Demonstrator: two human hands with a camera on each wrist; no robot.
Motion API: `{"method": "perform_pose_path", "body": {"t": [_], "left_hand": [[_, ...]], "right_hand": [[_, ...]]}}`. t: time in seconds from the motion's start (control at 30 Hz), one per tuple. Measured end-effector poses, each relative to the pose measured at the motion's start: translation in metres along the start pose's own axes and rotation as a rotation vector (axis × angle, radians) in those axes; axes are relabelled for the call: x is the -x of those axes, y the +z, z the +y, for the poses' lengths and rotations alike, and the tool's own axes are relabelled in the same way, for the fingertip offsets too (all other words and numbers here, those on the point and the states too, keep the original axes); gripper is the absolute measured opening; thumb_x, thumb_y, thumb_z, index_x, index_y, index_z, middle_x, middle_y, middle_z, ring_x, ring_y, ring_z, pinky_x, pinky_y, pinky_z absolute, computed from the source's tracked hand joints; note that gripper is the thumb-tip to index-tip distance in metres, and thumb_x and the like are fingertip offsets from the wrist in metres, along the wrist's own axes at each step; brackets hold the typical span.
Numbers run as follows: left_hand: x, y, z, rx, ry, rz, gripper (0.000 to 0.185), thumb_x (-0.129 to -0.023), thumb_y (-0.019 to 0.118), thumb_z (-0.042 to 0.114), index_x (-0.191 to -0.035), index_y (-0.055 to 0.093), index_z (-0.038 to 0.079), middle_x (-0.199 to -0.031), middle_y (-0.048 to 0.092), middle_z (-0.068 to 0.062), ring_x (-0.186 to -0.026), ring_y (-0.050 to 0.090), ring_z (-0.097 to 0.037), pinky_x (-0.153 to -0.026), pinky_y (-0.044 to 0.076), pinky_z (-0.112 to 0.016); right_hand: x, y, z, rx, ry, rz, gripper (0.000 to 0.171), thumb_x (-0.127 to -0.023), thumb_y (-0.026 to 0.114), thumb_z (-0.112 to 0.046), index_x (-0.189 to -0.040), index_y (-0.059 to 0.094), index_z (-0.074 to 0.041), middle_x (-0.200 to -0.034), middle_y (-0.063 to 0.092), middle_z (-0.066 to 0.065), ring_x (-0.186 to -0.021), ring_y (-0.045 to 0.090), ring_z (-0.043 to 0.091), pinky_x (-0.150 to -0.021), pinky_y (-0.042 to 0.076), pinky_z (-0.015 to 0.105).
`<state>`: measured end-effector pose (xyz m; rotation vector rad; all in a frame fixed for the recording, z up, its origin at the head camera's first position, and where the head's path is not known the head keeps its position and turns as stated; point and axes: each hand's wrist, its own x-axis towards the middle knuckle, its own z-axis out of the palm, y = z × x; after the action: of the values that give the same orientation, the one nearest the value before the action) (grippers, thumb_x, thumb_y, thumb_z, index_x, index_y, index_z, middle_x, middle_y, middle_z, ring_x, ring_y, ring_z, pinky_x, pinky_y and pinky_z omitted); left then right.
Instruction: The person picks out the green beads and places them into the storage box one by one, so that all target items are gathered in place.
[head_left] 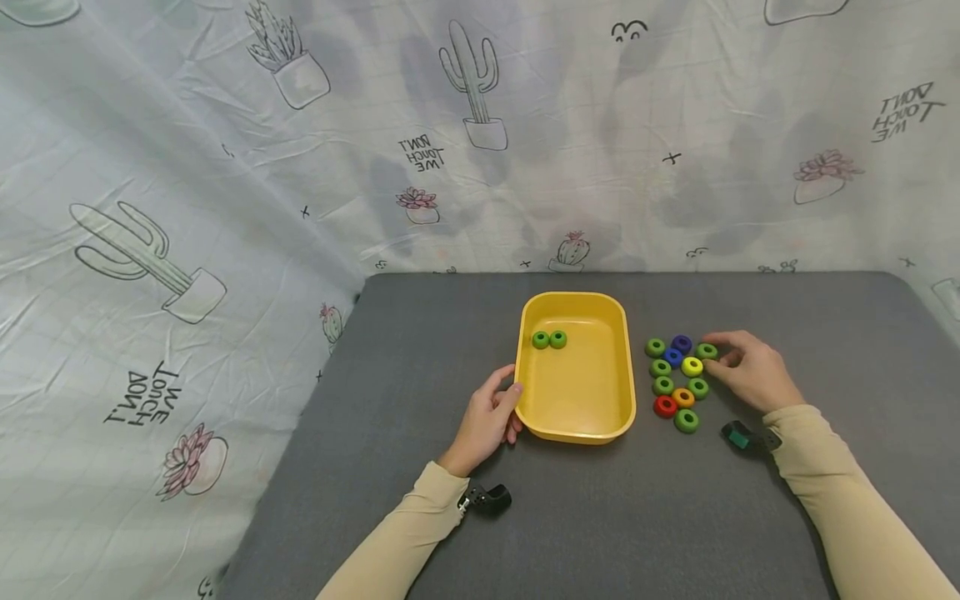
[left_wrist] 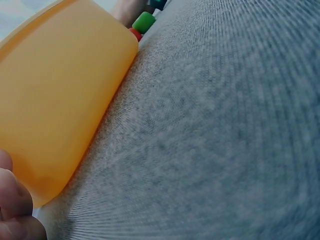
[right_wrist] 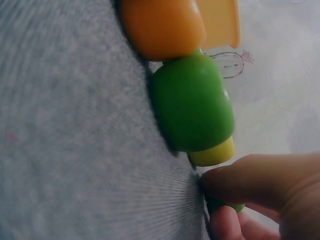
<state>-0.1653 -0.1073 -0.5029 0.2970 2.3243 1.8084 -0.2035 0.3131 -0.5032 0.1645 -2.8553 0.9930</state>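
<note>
A grey felt-like desk [head_left: 600, 517] carries everything. The yellow tray [head_left: 577, 421], a rounded rectangular plastic dish with a raised rim, lies just right of the left hand [head_left: 487, 421], whose curled fingers and thumb grip its near left edge. Inside it, at the corner far from that hand, two green rings [head_left: 549, 339] sit side by side, touching. Just left of the right hand [head_left: 750, 371] lies a cluster of small rings [head_left: 678, 383], green, blue, yellow, orange and red; that hand's fingertips pinch the green ring [head_left: 707, 351] at the cluster's far right edge.
</note>
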Motion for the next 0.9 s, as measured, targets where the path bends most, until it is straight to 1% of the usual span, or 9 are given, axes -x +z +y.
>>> {"method": "perform_pose_path", "body": {"t": [0.27,0.5,0.7,0.9], "left_hand": [[0.0008,0.0004,0.0001,0.011,-0.003,0.007,0.047,-0.111,0.052,0.031,-0.154,0.046,0.012,-0.071,0.061,-0.007,-0.051,0.055,-0.016,-0.05,0.05,-0.025],[0.0008,0.0013,0.001,0.022,-0.013,0.008,0.048,-0.112,0.052,0.027,-0.156,0.044,0.01,-0.071,0.061,-0.007,-0.05,0.054,-0.017,-0.049,0.049,-0.025],[-0.0002,0.0001,-0.0001,0.009,-0.009,0.004,0.048,-0.111,0.053,0.03,-0.155,0.046,0.012,-0.072,0.061,-0.01,-0.051,0.055,-0.015,-0.05,0.049,-0.023],[0.0,-0.0003,0.0001,0.007,-0.002,0.005,0.048,-0.111,0.054,0.03,-0.154,0.047,0.011,-0.073,0.062,-0.015,-0.051,0.055,-0.016,-0.049,0.049,-0.025]], "right_hand": [[0.0001,0.0016,0.0009,0.001,0.009,0.009,0.035,-0.098,0.071,-0.013,-0.129,0.066,0.001,-0.099,0.066,0.019,-0.074,0.06,0.018,-0.061,0.044,0.033],[0.0017,0.0,0.004,-0.042,0.054,-0.004,0.038,-0.101,0.07,-0.02,-0.133,0.064,-0.001,-0.09,0.072,0.015,-0.075,0.062,0.017,-0.066,0.046,0.033],[0.0031,-0.0038,0.0042,-0.081,0.079,-0.023,0.04,-0.102,0.069,-0.025,-0.135,0.064,-0.004,-0.092,0.074,0.015,-0.074,0.062,0.009,-0.066,0.048,0.03],[0.0023,-0.0061,0.0041,-0.095,0.083,-0.022,0.04,-0.102,0.069,-0.024,-0.135,0.064,-0.003,-0.095,0.075,0.017,-0.075,0.062,0.009,-0.064,0.048,0.03]]}}
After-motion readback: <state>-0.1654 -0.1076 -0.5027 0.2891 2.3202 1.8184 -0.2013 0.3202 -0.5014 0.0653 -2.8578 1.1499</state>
